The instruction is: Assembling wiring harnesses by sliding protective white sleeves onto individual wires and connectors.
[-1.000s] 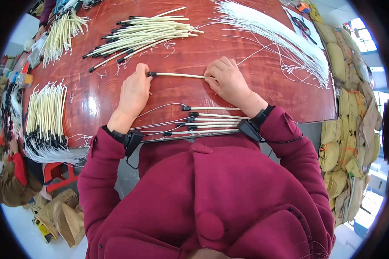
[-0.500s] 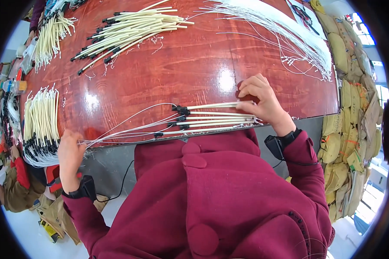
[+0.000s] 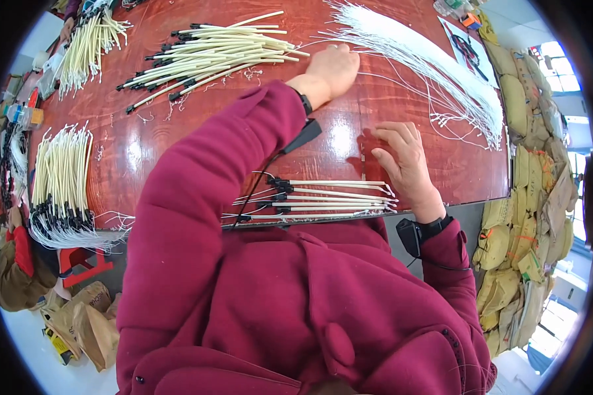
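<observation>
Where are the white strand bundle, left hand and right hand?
White strand bundle [image 3: 435, 69], head view: middle of the strands.
Left hand [image 3: 335, 69], head view: back of the hand.
Right hand [image 3: 408, 163], head view: back of the hand.

Table: glossy reddish-brown wooden top [image 3: 468, 168].
Far right corner: dark tool [image 3: 465, 47] on a white sheet [image 3: 445, 26], small orange box [image 3: 471, 22] beside it.
Right side: piled tan sacks [image 3: 527, 197]; bright window [image 3: 558, 76] beyond.
Left floor: red stool [image 3: 89, 268], brown paper bags [image 3: 94, 332].
Left edge: co-worker [image 3: 16, 286] in brown clothing, red sleeve.
</observation>
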`<state>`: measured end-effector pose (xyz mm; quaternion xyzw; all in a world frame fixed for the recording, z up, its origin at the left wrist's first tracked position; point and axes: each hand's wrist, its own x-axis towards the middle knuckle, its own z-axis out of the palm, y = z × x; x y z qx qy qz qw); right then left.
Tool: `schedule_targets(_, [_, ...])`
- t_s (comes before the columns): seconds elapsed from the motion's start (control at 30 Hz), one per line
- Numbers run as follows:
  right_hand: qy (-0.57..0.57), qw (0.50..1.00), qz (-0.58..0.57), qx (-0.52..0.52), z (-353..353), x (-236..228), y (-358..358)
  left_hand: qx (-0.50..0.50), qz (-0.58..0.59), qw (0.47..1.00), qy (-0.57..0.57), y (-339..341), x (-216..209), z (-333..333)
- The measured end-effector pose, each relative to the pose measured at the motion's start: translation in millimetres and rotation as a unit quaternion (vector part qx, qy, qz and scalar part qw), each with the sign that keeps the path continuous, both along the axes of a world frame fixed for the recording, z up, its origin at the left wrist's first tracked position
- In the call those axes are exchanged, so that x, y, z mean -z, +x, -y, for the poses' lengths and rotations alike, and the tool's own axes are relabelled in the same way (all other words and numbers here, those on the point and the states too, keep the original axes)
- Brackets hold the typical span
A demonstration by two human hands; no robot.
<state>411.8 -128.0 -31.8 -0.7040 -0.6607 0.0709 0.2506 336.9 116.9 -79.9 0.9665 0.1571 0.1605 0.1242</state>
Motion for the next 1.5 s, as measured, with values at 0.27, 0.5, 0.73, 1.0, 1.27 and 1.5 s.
schedule_targets(0.27, [0.009, 1.0, 0.014, 0.007, -5, 6, 2, 0.014, -0.046, 0.999, -0.026, -129, -7, 12])
schedule_targets(0.5, [0.03, 0.997, 0.069, 0.009, -22, 14, -14, -0.064, -0.109, 0.992, 0.028, -249, -35, 18])
schedule_targets(0.73, [-0.033, 0.993, 0.116, -0.01, -41, 23, -33, -0.069, -0.082, 0.994, 0.006, -291, -34, 16])
schedule_targets(1.0, [-0.076, 0.988, 0.122, -0.065, -41, 8, -48, -0.176, -0.006, 0.968, -0.177, -308, -34, -5])
schedule_targets(1.27, [-0.051, 0.992, 0.095, -0.062, -39, 9, -64, -0.215, -0.03, 0.976, -0.03, -292, -54, -27])
schedule_targets(1.5, [-0.037, 0.994, 0.082, -0.058, -34, 8, -76, -0.124, 0.041, 0.979, 0.159, -262, -37, -77])
